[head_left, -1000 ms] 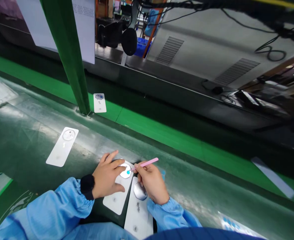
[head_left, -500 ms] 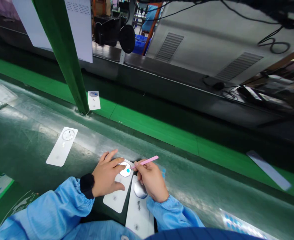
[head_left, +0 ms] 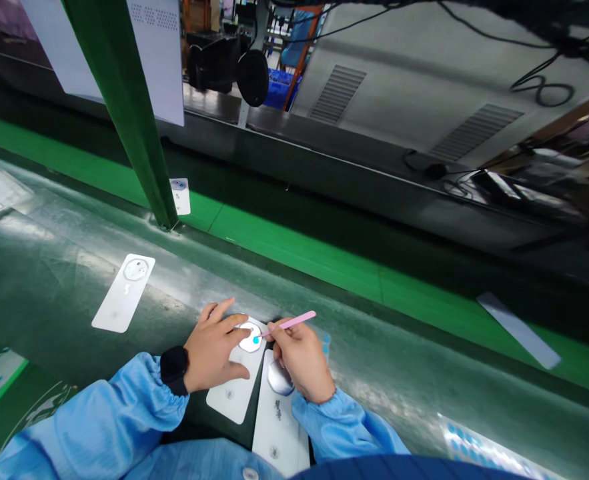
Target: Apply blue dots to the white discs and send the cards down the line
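Right hand (head_left: 304, 360) pinches a pink-handled tool (head_left: 300, 319); left hand (head_left: 215, 355), unclenched and palm down, spreads its fingers over a white panel (head_left: 233, 395).

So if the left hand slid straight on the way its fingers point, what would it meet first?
Likely the pink tool in the right hand, just ahead of the left hand; height above the white panel beneath is unclear.
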A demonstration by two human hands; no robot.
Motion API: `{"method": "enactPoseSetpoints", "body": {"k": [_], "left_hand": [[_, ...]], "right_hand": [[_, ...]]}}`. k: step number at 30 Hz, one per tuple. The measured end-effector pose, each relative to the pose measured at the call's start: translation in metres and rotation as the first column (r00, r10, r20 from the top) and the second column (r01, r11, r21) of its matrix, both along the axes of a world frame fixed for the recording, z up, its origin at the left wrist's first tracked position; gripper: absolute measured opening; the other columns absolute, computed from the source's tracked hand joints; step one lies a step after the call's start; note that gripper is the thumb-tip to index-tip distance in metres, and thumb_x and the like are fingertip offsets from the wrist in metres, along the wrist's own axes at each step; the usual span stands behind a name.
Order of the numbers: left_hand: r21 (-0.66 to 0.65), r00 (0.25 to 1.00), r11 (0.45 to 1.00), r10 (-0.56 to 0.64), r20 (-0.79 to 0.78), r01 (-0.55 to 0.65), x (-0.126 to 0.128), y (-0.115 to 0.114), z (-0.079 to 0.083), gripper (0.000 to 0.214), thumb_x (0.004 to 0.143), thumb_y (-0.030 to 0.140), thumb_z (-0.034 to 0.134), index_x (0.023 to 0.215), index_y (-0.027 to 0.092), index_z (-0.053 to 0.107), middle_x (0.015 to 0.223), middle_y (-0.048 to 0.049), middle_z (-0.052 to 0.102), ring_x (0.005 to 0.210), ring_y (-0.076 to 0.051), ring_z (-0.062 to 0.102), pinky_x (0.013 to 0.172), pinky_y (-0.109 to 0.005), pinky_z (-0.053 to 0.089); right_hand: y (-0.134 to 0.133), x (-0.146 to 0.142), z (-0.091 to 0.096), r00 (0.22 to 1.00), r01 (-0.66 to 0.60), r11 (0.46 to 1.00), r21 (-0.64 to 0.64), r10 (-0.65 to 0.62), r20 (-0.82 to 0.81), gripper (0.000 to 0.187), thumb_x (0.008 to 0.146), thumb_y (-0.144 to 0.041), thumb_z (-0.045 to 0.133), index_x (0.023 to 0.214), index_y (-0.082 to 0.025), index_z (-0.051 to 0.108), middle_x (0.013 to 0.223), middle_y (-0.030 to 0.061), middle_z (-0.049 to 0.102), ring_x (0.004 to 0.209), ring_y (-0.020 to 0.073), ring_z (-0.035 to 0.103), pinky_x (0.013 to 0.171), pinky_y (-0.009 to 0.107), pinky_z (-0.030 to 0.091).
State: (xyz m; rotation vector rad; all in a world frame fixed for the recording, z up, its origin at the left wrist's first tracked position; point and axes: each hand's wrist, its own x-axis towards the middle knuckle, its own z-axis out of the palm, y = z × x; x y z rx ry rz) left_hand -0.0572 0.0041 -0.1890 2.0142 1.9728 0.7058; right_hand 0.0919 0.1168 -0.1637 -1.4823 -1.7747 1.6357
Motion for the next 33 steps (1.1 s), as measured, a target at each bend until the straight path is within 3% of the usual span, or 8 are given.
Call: {"method": "enactPoseSetpoints", "body": {"k": [16,33], "left_hand": [[0.043,1.000,0.999,0.018,0.008,-0.018,0.0009,-0.0005,0.0013,0.064,0.057,0.053,0.082,0.111,0.027,0.061,0.124,-0.0031,0.059,0.129,-0.035,0.034,0.102,-0.052,0.025],[0.023,0.999,0.999,0.032,-0.036,-0.031,0.0012,-0.0010,0.0018,0.062,0.058,0.054,0.081,0.110,0.028,0.060,0.125,-0.0040,0.059,0.128,-0.036,0.034,0.096,-0.053,0.024]], "right_hand": [[-0.0013,-0.0019,0.0024,0.999,-0.010,0.999,0.053,0.009,0.034,0.025,0.072,-0.042,0.057,0.063,-0.018,0.059,0.037,-0.0032,0.049,0.033,0.0114,0.043,0.034,0.023,0.028],[-0.0027,0.0009,-0.0009,0.999,-0.040,0.996,0.084,0.042,-0.032,0.026,0.073,-0.043,0.057,0.065,-0.019,0.059,0.040,-0.0030,0.050,0.035,0.0117,0.043,0.035,0.024,0.029]]}}
